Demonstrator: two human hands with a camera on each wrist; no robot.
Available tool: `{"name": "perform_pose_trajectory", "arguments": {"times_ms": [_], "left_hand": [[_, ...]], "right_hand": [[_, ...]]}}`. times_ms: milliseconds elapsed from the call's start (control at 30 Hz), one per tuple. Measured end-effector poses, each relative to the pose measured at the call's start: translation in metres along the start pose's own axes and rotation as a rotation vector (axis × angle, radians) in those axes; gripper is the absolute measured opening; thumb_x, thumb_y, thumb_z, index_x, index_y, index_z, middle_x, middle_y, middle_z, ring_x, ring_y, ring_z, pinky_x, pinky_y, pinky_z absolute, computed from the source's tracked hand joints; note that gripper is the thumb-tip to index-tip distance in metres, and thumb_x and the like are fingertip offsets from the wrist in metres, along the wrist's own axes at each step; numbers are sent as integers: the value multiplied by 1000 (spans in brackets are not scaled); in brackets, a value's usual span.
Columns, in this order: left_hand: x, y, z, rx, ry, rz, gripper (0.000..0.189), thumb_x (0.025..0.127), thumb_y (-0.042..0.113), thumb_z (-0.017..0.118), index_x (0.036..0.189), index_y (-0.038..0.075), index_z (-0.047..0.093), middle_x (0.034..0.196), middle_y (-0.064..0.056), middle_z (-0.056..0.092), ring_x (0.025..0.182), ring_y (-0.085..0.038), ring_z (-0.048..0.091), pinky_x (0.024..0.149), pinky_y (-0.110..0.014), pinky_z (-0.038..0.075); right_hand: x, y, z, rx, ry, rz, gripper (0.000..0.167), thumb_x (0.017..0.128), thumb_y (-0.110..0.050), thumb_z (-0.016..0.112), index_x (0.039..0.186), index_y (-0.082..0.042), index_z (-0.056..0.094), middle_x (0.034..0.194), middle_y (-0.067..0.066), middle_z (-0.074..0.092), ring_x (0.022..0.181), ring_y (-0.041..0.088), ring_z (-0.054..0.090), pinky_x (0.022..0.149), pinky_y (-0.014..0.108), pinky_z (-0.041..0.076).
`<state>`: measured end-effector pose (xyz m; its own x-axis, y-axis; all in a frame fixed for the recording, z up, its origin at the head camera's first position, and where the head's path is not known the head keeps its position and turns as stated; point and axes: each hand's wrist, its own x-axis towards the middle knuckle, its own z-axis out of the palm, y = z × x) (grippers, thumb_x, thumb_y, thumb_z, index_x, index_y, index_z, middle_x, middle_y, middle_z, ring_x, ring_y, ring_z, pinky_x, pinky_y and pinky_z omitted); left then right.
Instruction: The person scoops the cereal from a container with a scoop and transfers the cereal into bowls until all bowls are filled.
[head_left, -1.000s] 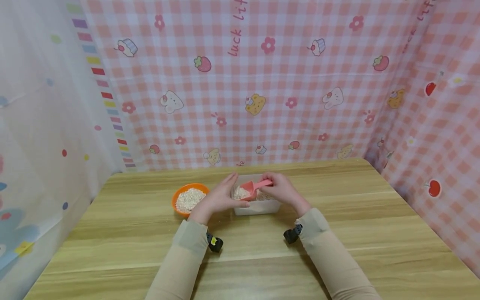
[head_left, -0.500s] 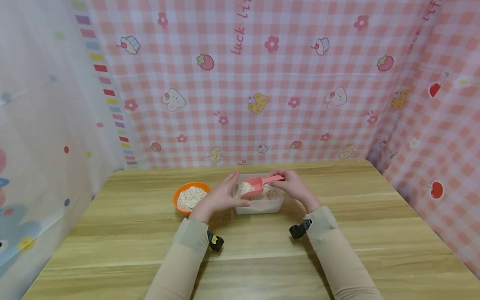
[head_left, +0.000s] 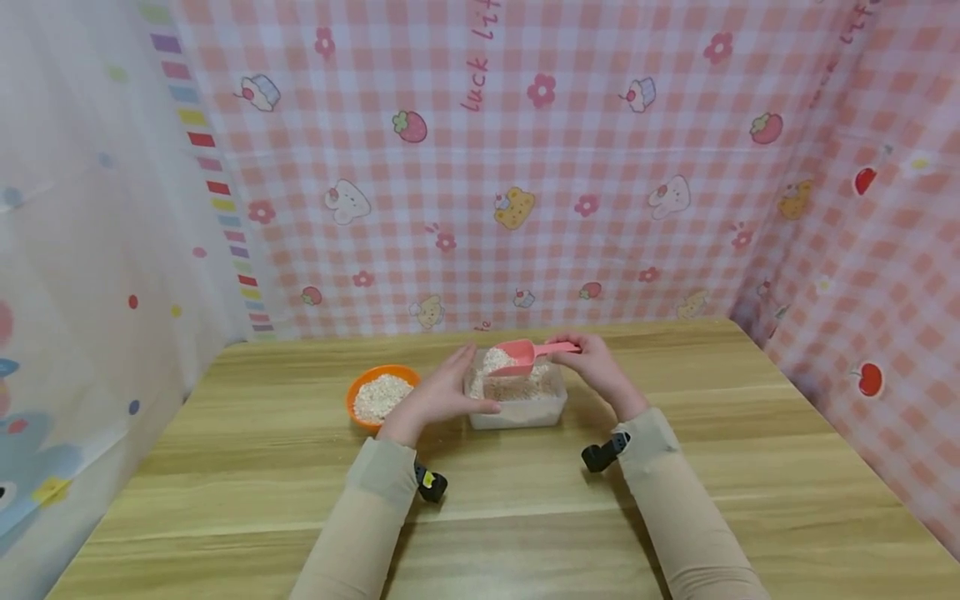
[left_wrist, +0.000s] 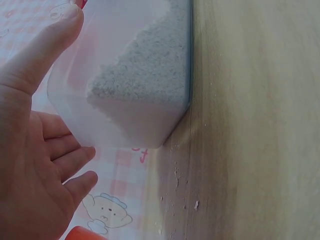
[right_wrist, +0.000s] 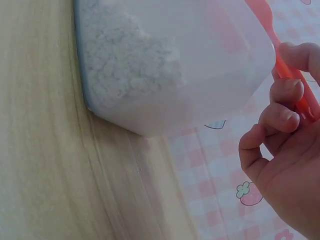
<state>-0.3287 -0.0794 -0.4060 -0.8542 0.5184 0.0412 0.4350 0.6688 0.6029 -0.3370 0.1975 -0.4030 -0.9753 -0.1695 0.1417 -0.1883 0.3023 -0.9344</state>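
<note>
In the head view, my right hand (head_left: 600,367) pinches the handle of a pink scoop (head_left: 519,357) over the back of a translucent plastic container (head_left: 517,414). Pale flaky grains (head_left: 496,361) lie heaped at the scoop's mouth. More of these grains (right_wrist: 125,65) bank up inside the container in the right wrist view. My left hand (head_left: 442,392) holds the container's left end, thumb along the front rim and fingers reaching to the back corner. In the left wrist view the thumb (left_wrist: 55,42) lies at the rim, while the other fingers are by the end wall.
An orange bowl (head_left: 350,406) filled with similar pale grains (head_left: 382,397) stands left of the container, partly behind my left wrist. A few crumbs (left_wrist: 196,205) dot the wooden table (head_left: 495,517). Checked cloth (head_left: 465,167) hangs along the table's back edge.
My right hand has drawn the scoop rightward and raised it from among the grains toward the container's back. The left hand keeps its place at the container.
</note>
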Motion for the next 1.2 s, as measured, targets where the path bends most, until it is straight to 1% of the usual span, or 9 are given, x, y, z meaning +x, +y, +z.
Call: {"name": "perform_pose_trajectory", "arguments": {"times_ms": [133,300,367,467,533,733,933,1067,1200], "left_hand": [[0,0,0,-1,-5,2,114,75,56,77,156,9,11,161,-8,9,146,-25,13,115,-44,19],[1,1,0,-10,-7,4,113,75,55,77,156,9,12,161,-8,9,146,-26,14,115,-44,19],[2,1,0,-12,-7,4,113,76,55,77,156,9,12,161,-8,10,146,-26,14,115,-44,19],[2,2,0,-22,-5,7,112,76,53,78,156,8,13,161,-9,10,146,-27,14,115,-45,19],[1,3,-1,-29,-4,5,112,76,52,78,156,9,13,161,-10,10,146,-27,14,115,-45,19],[0,3,-1,0,-9,0,112,76,54,77,156,10,12,161,-11,10,146,-26,13,115,-44,19],[1,4,-1,5,-7,2,113,76,51,78,156,9,11,161,-9,10,146,-25,13,116,-42,18],[1,5,-6,6,-19,23,112,77,48,78,156,6,11,161,-12,10,146,-26,13,116,-43,17],[1,7,-17,17,-5,54,111,77,47,79,156,7,11,160,-14,11,145,-30,14,115,-45,18]], "right_hand": [[1,-2,-2,-6,6,-21,30,92,-13,64,113,8,62,90,6,64,80,18,51,70,24,45],[1,-6,-9,-10,12,-28,31,92,-14,64,114,8,62,87,3,62,75,13,48,67,23,42],[2,-9,-12,-10,17,-34,31,92,-14,65,114,8,62,85,3,61,73,14,45,65,24,40],[4,-14,-17,-22,24,-56,30,92,-14,65,113,8,63,85,3,61,74,14,46,66,24,42],[6,-17,-20,-16,27,-65,29,92,-14,65,111,8,64,84,5,60,72,15,45,64,25,41],[7,-24,-25,2,21,-53,30,92,-16,67,111,7,63,88,2,63,75,15,48,66,25,43],[6,-28,-27,-2,16,-84,29,92,-17,67,110,5,63,91,6,63,77,16,48,68,27,44],[6,-32,-27,-14,11,-99,29,93,-17,66,112,6,63,94,7,62,78,19,48,69,26,45],[8,-35,-27,-20,7,-103,30,93,-17,65,113,5,63,94,7,62,76,18,48,68,26,44]]}}
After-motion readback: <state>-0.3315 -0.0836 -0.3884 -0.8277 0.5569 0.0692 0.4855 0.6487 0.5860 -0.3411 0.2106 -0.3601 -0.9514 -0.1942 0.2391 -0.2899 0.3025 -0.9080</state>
